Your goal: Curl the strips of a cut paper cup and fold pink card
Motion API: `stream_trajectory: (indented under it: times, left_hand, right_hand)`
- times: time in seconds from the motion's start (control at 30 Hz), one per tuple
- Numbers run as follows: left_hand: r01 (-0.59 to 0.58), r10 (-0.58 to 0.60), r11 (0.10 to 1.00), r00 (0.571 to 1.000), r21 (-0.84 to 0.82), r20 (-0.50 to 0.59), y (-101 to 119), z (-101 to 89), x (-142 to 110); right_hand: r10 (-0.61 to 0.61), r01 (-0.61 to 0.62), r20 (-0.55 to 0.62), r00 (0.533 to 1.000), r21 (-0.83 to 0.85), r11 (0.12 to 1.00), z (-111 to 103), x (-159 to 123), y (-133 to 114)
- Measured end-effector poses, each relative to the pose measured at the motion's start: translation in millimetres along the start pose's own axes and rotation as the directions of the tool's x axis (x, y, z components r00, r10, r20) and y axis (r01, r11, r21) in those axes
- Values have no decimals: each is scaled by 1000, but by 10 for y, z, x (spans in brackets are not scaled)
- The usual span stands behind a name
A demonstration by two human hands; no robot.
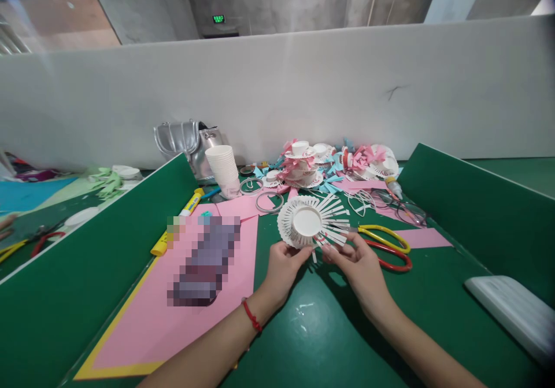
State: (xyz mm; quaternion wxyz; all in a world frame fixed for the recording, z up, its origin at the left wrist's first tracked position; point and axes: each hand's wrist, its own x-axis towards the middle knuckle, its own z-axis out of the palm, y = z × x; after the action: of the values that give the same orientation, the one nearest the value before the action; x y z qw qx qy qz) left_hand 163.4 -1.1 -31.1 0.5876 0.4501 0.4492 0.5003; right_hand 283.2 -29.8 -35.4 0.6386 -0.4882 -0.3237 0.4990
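A white paper cup (307,221), its wall cut into strips and fanned out round the base, is held up over the green table. On its left side the strips are folded into a scalloped ring; on the right they stick out straight. My left hand (281,265) pinches the lower left edge between thumb and fingers. With thumb and fingers closed, my right hand (358,261) grips strips at the lower right. Just beyond that hand lie scissors (401,240) with one yellow and one red handle, their blades partly hidden behind the strips.
Pink paper (143,330) and a blurred-out object (206,261) lie at left, near glue sticks (191,203). Stacked paper cups (223,168), a silver bag (182,139) and finished cup pieces (303,165) stand behind. Green dividers (477,203) flank the table; a white box (514,310) sits right.
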Motion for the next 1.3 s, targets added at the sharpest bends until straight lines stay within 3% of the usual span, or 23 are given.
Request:
stream_trajectory:
  times: [0.23,0.33,0.47,0.8,1.3]
  left_hand:
    - [3,-3,1000,1000,-4,-11,9,16,-6]
    - [14,-14,1000,1000,4,-23,9,11,-7]
    - [30,-30,1000,1000,0,-5,-10,-12,6]
    - [46,-43,998,996,-37,77,-89,-52,46]
    - [63,-60,997,995,-33,75,-8,-18,10]
  right_hand:
    - [-3,2,-27,1000,-13,1000,-14,-12,15]
    - [-81,77,-31,996,-101,992,-11,-19,33]
    - [-159,165,46,986,-206,965,-8,-40,57]
    - [-162,208,167,972,-310,928,44,-103,22]
    - [-165,208,145,976,-377,902,53,-95,54]
